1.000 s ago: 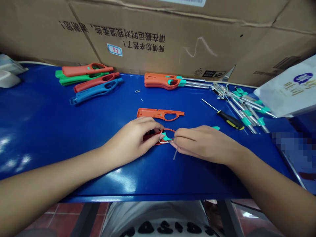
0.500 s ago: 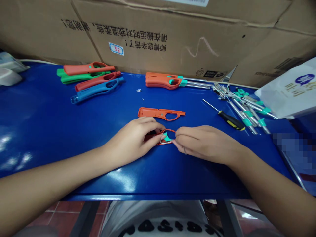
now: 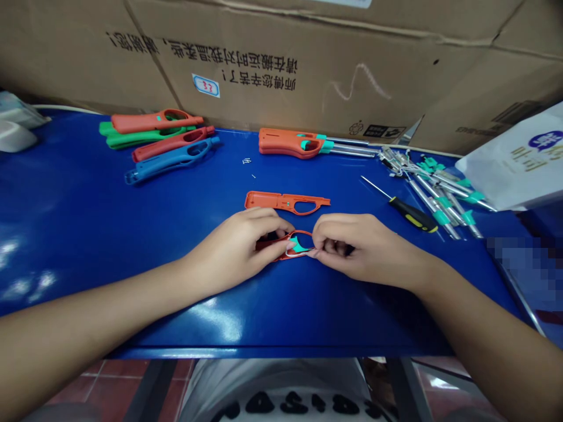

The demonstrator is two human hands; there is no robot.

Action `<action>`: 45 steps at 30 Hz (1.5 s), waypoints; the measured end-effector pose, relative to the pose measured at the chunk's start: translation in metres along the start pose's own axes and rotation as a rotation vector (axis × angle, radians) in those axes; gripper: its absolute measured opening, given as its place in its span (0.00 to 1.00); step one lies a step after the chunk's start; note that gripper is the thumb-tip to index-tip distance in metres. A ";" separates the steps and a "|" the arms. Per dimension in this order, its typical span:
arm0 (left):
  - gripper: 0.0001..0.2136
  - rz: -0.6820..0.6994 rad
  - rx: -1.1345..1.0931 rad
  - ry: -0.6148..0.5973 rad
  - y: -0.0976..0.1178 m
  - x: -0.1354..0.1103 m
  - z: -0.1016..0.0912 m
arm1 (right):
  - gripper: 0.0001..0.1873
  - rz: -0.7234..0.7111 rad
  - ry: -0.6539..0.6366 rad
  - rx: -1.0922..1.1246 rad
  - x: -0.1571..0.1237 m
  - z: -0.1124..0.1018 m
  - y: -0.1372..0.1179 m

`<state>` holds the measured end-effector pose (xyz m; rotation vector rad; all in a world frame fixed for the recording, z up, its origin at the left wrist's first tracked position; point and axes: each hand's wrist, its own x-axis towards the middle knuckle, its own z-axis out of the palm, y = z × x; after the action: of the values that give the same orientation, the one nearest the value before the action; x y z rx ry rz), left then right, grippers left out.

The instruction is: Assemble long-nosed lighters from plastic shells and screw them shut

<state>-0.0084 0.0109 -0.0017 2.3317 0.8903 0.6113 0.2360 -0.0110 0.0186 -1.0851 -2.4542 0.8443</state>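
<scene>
Fingertips of left hand and right hand tight on red plastic shell, teal trigger inside

A dark red plastic lighter shell sits lengthwise, left to right, at the middle of the blue table, a teal trigger showing inside its oval finger loop, gripped by the left hand and the right hand.

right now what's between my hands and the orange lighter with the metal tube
An orange shell half lies there on the blue table, seen in the head view.
</scene>
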 end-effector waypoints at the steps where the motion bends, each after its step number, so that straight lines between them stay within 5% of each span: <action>1: 0.08 0.000 0.000 -0.002 0.000 0.000 0.000 | 0.06 0.028 0.002 0.025 0.000 0.000 0.000; 9: 0.09 0.009 0.000 0.001 -0.001 0.001 0.000 | 0.03 0.161 0.052 0.130 0.001 0.001 -0.001; 19: 0.14 -0.038 -0.113 -0.115 -0.006 0.004 -0.009 | 0.06 0.145 0.047 0.037 0.000 -0.003 -0.005; 35: 0.14 -0.109 -0.140 -0.083 -0.010 0.012 -0.006 | 0.02 0.205 0.060 -0.005 0.002 -0.007 0.001; 45: 0.14 -0.069 -0.094 -0.105 -0.011 0.011 -0.009 | 0.06 0.075 0.029 -0.087 0.000 -0.009 -0.001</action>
<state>-0.0107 0.0284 0.0003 2.2175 0.8713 0.4864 0.2394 -0.0080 0.0261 -1.2175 -2.4608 0.7439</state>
